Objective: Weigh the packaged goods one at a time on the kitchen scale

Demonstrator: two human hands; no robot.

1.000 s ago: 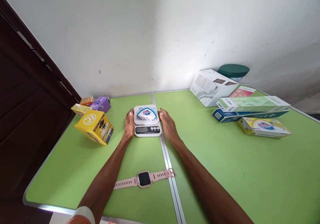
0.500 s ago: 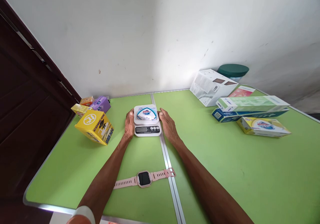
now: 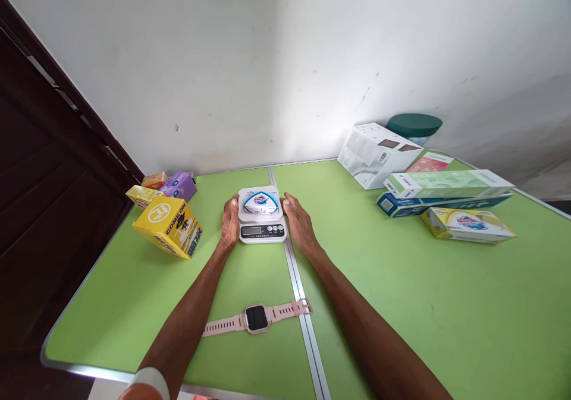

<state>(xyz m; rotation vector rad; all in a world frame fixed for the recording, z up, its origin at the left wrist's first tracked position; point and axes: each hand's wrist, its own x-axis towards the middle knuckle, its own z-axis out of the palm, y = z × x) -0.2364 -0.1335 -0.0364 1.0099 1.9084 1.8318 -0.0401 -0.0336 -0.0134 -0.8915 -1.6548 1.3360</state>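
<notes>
A white kitchen scale (image 3: 243, 215) rests on the green table, its dark display and buttons facing me. On its platform lies a white and blue soap box (image 3: 261, 202). My left hand (image 3: 231, 222) is closed against the scale's left side, thumb at the upper edge. Along the opposite side, my right hand (image 3: 299, 221) grips the scale with curved fingers, partly hidden behind the edge. Between my forearms a smartwatch (image 3: 256, 318) with a pink strap is stretched out flat.
At left stand a yellow box (image 3: 169, 226), a purple pack (image 3: 179, 186) and smaller boxes. To the right are a white box (image 3: 377, 155), a stacked green box (image 3: 450, 183) and blue box (image 3: 401, 206), a yellow-white soap box (image 3: 468, 226) and a green-lidded container (image 3: 414, 125). A metal seam crosses the table.
</notes>
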